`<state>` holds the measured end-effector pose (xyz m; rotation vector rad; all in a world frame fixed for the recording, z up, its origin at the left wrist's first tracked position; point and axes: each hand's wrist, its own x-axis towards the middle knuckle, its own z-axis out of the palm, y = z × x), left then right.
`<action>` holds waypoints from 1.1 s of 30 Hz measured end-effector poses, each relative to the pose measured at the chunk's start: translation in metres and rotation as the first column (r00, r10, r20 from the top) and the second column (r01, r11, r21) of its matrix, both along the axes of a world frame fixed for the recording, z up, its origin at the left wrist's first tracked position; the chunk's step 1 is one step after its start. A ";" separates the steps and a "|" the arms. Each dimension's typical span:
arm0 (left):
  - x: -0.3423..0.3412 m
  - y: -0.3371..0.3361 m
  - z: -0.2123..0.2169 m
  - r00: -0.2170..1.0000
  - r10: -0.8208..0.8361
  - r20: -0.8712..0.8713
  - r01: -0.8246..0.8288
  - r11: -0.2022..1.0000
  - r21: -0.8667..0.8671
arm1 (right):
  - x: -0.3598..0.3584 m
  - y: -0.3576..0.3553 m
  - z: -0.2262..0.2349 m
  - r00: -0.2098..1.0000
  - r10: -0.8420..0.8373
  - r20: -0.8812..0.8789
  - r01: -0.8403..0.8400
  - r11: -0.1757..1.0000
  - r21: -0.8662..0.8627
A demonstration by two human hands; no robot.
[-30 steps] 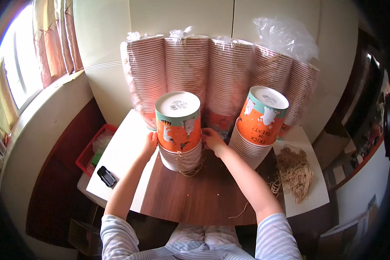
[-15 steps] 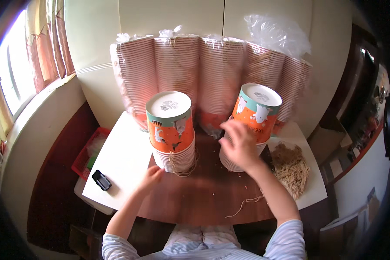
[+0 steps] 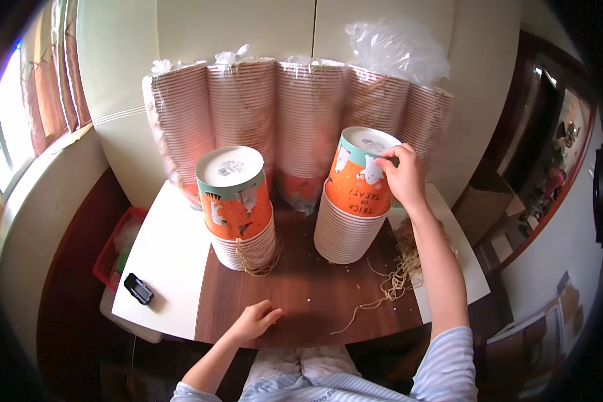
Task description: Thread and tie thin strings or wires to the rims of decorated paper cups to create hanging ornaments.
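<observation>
Two stacks of nested paper buckets stand upside down before me. Each is orange with a green band and Halloween figures on its top bucket. At the upper right side of the right stack (image 3: 357, 184), my right hand (image 3: 403, 175) has thumb and forefinger closed in a pinch against the bucket wall; anything between the fingertips is too small to make out. My left hand (image 3: 253, 321), loosely curled, hovers by the table's front edge with nothing visible in it. The left stack (image 3: 233, 201) has thin tan string (image 3: 258, 258) bunched on its lower side.
Tall plastic-wrapped bucket stacks (image 3: 241, 114) line the back. A tangled bundle of tan twine (image 3: 405, 258) lies at the right, partly behind my forearm, with a loose strand (image 3: 355, 311) toward the front. A small black tray-like item (image 3: 139, 289) sits left, near a red basket (image 3: 105, 258).
My right hand has moved from the front of the right stack to its upper right side. My left hand has drawn back from the left stack toward the front edge. The view has shifted slightly.
</observation>
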<state>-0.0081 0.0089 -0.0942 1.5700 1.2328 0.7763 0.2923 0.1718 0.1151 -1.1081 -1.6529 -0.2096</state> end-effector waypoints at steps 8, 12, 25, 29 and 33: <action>0.010 0.009 -0.007 0.990 0.086 -0.113 -0.067 0.985 0.158 | 0.013 0.012 0.015 0.998 -0.026 -0.066 0.027 0.999 0.021; 0.015 0.014 -0.009 0.987 0.070 -0.142 -0.050 0.988 0.143 | 0.012 0.002 0.041 0.992 0.041 -0.121 -0.032 0.997 0.072; 0.024 0.011 0.021 0.987 0.159 0.023 -0.160 0.950 0.268 | 0.057 -0.111 0.023 0.299 0.567 -0.767 -0.555 0.757 0.343; 0.026 0.005 0.038 0.945 0.154 0.287 -0.231 0.938 0.258 | 0.028 -0.124 -0.026 0.185 0.588 -0.787 -0.811 0.544 0.216; 0.022 -0.004 0.058 0.840 0.045 0.541 -0.160 0.973 0.168 | 0.011 -0.121 -0.095 0.101 0.356 -0.929 -0.827 0.549 0.120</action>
